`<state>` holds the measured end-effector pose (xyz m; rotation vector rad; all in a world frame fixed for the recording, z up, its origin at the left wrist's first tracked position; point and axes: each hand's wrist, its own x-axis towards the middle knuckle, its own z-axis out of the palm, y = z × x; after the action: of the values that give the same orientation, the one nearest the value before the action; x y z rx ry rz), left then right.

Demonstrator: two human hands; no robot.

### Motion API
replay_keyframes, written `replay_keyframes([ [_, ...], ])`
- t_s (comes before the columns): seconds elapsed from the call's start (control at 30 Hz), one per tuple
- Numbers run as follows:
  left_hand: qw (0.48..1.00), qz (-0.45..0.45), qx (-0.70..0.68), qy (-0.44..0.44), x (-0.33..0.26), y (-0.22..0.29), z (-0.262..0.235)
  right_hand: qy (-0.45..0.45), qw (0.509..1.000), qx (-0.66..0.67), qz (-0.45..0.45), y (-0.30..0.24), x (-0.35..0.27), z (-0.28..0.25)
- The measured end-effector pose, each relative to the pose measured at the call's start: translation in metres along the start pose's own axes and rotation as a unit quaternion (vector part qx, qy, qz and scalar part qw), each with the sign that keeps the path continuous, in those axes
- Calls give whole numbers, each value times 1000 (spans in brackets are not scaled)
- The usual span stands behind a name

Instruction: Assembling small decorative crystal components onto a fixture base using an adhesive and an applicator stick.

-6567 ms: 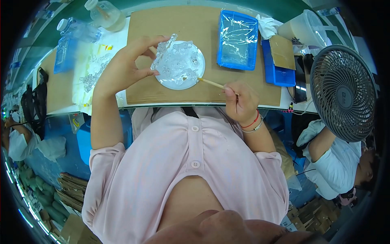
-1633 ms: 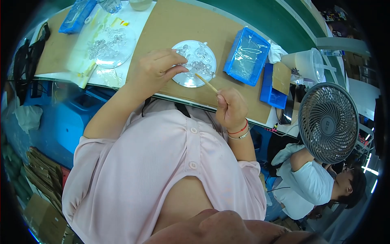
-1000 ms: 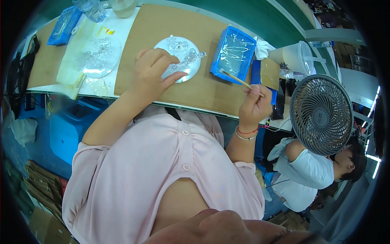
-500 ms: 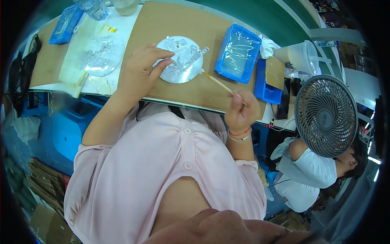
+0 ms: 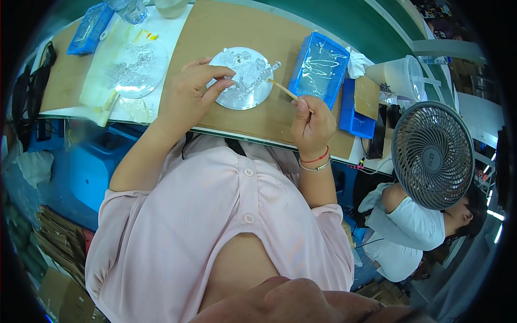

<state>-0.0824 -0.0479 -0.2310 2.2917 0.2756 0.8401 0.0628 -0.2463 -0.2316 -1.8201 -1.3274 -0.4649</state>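
A round, shiny, pale plate point(image 5: 245, 103) lies on the brown board, with several small clear pieces point(image 5: 240, 58) on it. Over its left side is my left hand point(image 5: 195, 89); thumb and forefinger are curled toward each other around what looks like a clear piece, barely visible between the tips. My right hand point(image 5: 312, 124) is closed on a thin wooden stick point(image 5: 285, 91), pinched between thumb and fingers. The stick slants up to the left, its tip by a long, knobbly clear piece point(image 5: 270, 70) at the plate's right side. Whether they touch I cannot tell.
A blue tray point(image 5: 319, 70) with clear film stands right of the plate, beside a blue box point(image 5: 356, 118) and a lidded plastic tub point(image 5: 398, 75). More clear pieces lie on another disc point(image 5: 137, 89) at left. A fan point(image 5: 433, 155) and another person point(image 5: 406, 226) are at right.
My right hand has moved up and left with the stick, bringing its tip closer to the clear pieces. My left hand stays over the plate's left side.
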Motion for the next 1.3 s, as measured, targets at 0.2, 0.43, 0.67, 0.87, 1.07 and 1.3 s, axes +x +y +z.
replay_keyframes([
  [0.2, 999, -16, -25, -15, 0, -1, 1, -30, 997, 63, 32, -7, -13, -13],
  [0.43, 999, -12, -28, -16, 0, 0, 3, -1, 1000, 1, 16, 1, -3, -2],
  [0.67, 999, -5, -38, -22, 0, 5, 6, -9, 998, 54, 14, -3, -10, -6],
  [0.87, 999, 4, -49, -4, -2, 7, 10, -28, 997, 76, 3, -13, -23, -10],
  [1.07, 999, 12, -40, -7, 0, 12, 8, -27, 998, 54, 8, -12, -23, -14],
  [1.3, 999, 24, -36, -3, -2, 9, 15, -46, 995, 89, -13, -15, -26, -6],
])
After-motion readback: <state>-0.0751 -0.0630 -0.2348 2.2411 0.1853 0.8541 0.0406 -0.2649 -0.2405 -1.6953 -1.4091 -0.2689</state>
